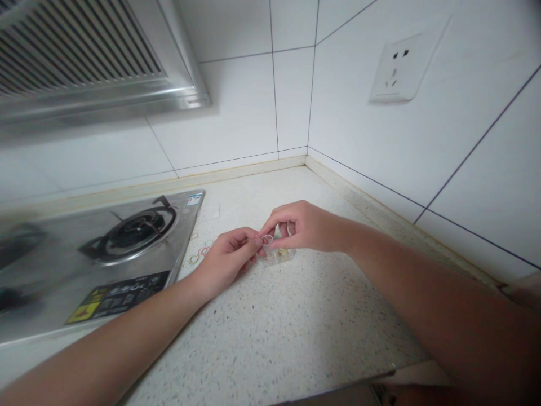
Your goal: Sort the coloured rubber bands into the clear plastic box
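Observation:
My left hand [230,256] and my right hand [302,225] meet over the speckled countertop [296,327]. Between their pinched fingertips they hold a small thin rubber band [267,239]. Just under the fingers lies a small clear plastic bag [276,256] with more small bands inside; the right hand's lower fingers touch it. A few loose coloured rubber bands [200,252] lie on the counter to the left of my left hand, beside the stove's edge.
A steel gas stove [97,265] with a black burner [135,228] fills the left. A range hood [84,62] hangs above it. White tiled walls meet in the corner behind, with a wall socket [401,67] on the right.

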`<action>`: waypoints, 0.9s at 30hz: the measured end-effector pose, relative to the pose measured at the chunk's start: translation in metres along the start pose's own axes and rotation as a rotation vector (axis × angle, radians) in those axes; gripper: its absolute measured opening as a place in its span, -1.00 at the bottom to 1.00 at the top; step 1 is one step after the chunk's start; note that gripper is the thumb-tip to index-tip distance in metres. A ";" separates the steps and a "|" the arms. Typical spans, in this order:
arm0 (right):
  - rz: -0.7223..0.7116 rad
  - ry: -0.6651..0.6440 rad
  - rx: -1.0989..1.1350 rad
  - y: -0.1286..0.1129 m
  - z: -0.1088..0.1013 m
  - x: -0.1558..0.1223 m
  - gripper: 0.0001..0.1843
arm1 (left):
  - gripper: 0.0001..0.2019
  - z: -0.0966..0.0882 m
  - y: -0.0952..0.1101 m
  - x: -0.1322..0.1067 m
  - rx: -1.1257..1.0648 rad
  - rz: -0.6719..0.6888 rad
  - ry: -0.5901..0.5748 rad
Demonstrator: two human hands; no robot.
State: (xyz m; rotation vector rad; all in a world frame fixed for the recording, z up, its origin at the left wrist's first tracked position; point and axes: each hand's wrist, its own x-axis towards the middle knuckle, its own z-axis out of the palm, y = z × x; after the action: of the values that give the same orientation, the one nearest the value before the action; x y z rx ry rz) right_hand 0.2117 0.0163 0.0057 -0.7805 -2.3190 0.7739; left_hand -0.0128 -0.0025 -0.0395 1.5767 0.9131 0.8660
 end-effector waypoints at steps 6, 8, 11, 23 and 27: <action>-0.011 0.034 -0.025 0.000 0.000 0.000 -0.75 | -0.66 -0.002 -0.002 0.000 -0.015 0.002 -0.010; -0.010 0.044 -0.030 -0.001 0.000 0.000 -0.76 | -0.65 -0.002 -0.002 0.000 -0.011 0.002 -0.015; -0.018 0.052 -0.035 -0.001 -0.001 0.000 -0.79 | -0.66 -0.002 -0.002 -0.001 -0.007 0.003 -0.022; -0.017 0.028 -0.050 -0.004 -0.003 0.000 -0.83 | -0.75 0.000 -0.001 -0.002 0.037 0.076 -0.041; 0.001 0.014 -0.018 -0.005 -0.004 0.000 -0.80 | -0.80 0.001 0.002 -0.002 0.074 0.118 -0.030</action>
State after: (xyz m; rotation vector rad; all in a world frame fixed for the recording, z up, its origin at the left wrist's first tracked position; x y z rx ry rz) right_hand 0.2124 0.0142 0.0115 -0.7924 -2.3163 0.7462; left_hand -0.0121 -0.0051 -0.0377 1.7167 0.8459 0.8970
